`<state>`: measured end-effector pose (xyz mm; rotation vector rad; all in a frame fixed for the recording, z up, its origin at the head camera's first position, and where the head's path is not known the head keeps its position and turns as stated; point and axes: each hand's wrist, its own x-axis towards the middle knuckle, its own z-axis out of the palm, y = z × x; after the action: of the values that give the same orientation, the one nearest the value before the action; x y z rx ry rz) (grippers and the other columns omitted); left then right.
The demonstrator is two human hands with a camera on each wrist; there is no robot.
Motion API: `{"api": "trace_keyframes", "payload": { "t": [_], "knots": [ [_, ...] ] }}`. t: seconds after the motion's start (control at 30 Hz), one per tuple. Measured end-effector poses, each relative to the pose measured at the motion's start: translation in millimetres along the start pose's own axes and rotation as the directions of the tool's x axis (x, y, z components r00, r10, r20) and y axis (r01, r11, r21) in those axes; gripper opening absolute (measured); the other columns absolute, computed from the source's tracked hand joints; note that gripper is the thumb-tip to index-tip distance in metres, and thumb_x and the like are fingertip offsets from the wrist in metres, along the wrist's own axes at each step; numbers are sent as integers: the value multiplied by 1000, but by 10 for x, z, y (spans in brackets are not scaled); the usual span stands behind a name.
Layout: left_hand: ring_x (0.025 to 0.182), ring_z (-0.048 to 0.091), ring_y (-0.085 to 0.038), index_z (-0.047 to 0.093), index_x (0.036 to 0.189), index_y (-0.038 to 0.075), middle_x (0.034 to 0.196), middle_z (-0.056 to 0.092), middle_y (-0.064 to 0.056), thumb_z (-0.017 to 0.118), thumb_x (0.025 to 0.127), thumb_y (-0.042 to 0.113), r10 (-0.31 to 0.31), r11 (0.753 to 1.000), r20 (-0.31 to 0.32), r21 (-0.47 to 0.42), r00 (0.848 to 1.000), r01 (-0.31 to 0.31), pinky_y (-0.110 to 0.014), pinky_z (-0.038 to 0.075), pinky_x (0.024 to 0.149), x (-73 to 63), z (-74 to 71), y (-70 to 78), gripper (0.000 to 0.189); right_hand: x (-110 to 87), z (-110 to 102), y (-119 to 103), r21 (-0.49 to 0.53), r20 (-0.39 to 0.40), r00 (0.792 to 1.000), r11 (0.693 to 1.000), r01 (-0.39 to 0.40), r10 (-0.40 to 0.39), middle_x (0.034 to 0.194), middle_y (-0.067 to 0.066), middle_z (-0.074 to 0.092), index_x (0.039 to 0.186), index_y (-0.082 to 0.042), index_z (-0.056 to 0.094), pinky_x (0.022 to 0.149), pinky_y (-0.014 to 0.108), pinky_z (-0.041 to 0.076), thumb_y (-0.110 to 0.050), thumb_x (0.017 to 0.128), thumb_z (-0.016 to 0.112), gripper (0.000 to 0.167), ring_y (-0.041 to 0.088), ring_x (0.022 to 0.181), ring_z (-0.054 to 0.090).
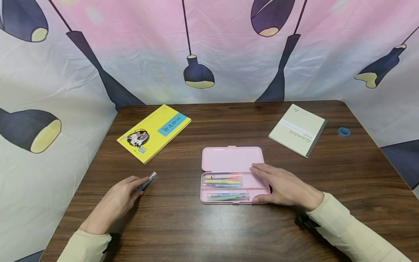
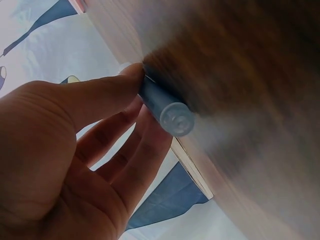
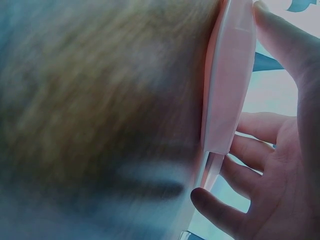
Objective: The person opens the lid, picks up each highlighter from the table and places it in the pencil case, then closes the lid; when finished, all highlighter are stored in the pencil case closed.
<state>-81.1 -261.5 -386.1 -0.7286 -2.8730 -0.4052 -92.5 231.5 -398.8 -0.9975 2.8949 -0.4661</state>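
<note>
My left hand is at the left of the table, pinching a slim grey-blue pen between thumb and fingers. Its round, translucent end faces the camera in the left wrist view. A pink pencil case lies with its lid folded back at mid-table. Several pens lie in its upper compartment, and more pens in the lower one. My right hand rests over the case's right end, thumb at the near rim, fingers spread toward the lid. In the right wrist view, the pink case wall stands beside the thumb.
A yellow book lies at the back left of the dark wood table. At the back right are a pale notebook and a blue tape roll. A lamp-patterned cloth hangs behind the table.
</note>
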Motion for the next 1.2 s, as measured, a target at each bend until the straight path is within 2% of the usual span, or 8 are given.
{"api": "trace_keyframes", "payload": {
  "t": [0.27, 0.57, 0.8, 1.2],
  "knots": [
    [79, 61, -13, 71, 117, -2, 100, 68, -4, 77, 79, -6, 7, 1000, -1, 12, 1000, -7, -35, 54, 66, 7, 7, 4, 39, 1, -2, 0, 0, 1, 1000, 1000, 2, -2, 154, 12, 43, 150, -7, 45, 108, 52, 41, -72, 83, 62, 95, 29, 139, 44],
    [81, 63, -14, 71, 118, -1, 101, 68, -2, 76, 81, -6, -7, 1000, 32, 1, 999, 7, -35, 54, 66, 5, 8, 12, 37, -1, -9, -3, 2, 10, 1000, 1000, -1, 1, 155, 12, 42, 150, -7, 45, 108, 52, 40, -72, 83, 61, 95, 30, 140, 43],
    [80, 62, -12, 71, 117, -1, 99, 68, -2, 75, 81, -9, -3, 1000, 27, 9, 1000, 3, -35, 54, 66, 21, 11, 16, 38, 3, -7, -4, 10, 19, 1000, 1000, -13, 13, 156, 12, 41, 150, -7, 44, 109, 53, 39, -75, 82, 60, 98, 30, 141, 42],
    [82, 65, -16, 72, 116, 0, 100, 69, -2, 75, 80, -9, 3, 1000, 36, 13, 999, -3, -38, 56, 69, 25, 3, 17, 37, 5, -10, -8, 13, 16, 1000, 1000, -15, 14, 156, 11, 41, 150, -7, 44, 109, 53, 40, -76, 81, 61, 99, 29, 141, 42]
  ]
}}
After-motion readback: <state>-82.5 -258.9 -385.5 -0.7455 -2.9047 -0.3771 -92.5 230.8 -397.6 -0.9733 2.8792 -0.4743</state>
